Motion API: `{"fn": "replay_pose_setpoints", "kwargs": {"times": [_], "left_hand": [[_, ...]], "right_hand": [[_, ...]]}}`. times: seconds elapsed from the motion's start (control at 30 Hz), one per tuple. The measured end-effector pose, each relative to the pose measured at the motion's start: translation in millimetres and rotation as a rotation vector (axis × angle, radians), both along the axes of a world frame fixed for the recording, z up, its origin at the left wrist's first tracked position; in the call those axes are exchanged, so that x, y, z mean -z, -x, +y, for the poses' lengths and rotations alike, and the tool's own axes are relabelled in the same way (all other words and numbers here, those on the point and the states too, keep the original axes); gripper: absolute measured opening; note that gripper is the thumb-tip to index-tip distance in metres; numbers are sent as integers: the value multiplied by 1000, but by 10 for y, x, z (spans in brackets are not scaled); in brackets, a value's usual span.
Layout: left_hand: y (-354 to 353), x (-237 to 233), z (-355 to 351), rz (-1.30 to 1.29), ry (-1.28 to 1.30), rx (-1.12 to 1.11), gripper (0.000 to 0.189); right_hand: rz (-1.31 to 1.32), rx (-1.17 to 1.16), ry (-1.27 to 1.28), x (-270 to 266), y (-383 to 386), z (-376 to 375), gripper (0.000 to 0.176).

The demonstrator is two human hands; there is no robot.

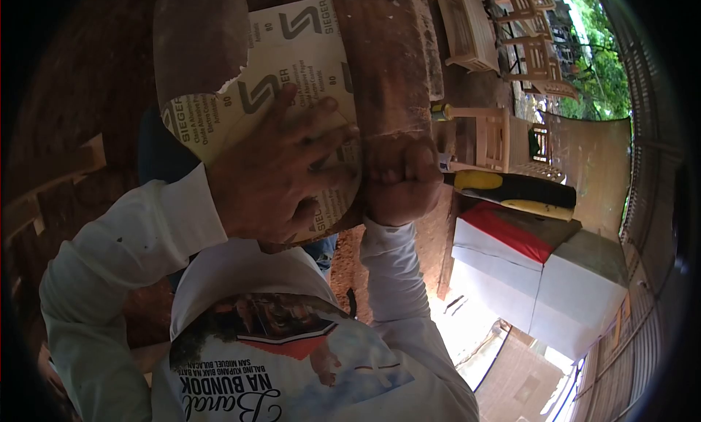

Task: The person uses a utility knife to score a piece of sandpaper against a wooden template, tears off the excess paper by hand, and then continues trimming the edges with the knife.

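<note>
1. The sandpaper [259, 75] lies under the left hand [281, 159], its long axis going roughly near to far.
2. This hand presses flat, fingers spread.
3. The right hand [401, 177] makes a fist beside the right edge; what it holds, I cannot tell.

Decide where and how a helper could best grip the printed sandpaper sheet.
Probably pinch the sandpaper sheet at its upper-right corner in the view, coming from the far side. The sheet is thin and that corner is uncovered, while the left hand lies spread over the nearer part and the right hand is curled beside it.
</note>
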State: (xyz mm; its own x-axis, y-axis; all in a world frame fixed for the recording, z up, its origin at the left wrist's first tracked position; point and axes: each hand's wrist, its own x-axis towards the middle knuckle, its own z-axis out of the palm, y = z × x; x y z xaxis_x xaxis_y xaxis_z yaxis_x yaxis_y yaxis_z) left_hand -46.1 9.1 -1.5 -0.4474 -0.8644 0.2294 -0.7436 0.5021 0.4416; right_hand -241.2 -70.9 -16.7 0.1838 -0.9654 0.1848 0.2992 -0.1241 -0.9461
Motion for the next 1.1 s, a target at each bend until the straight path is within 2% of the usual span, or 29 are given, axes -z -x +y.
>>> {"fn": "replay_pose_setpoints", "kwargs": {"times": [0.17,0.67,0.73,0.8,0.87,0.97,1.1], "left_hand": [[-3,28,7,21,-2,-14,56],[-24,93,10,35,14,-19,68],[-44,114,9,74,22,-26,68],[-42,143,5,128,20,-20,68],[-20,155,11,104,22,-20,66],[-17,126,-4,61,13,-17,64],[-38,131,-14,58,23,-20,63]], "right_hand": [[-54,-100,-13,-1,6,-12,34],[38,-17,16,51,-46,-32,38],[368,147,244,132,-69,-44,38],[309,107,221,128,-98,-70,38],[-125,-116,-63,8,-63,-77,37],[-105,-126,-3,44,-47,-72,35],[-151,-137,-47,13,-81,-74,32]]}}
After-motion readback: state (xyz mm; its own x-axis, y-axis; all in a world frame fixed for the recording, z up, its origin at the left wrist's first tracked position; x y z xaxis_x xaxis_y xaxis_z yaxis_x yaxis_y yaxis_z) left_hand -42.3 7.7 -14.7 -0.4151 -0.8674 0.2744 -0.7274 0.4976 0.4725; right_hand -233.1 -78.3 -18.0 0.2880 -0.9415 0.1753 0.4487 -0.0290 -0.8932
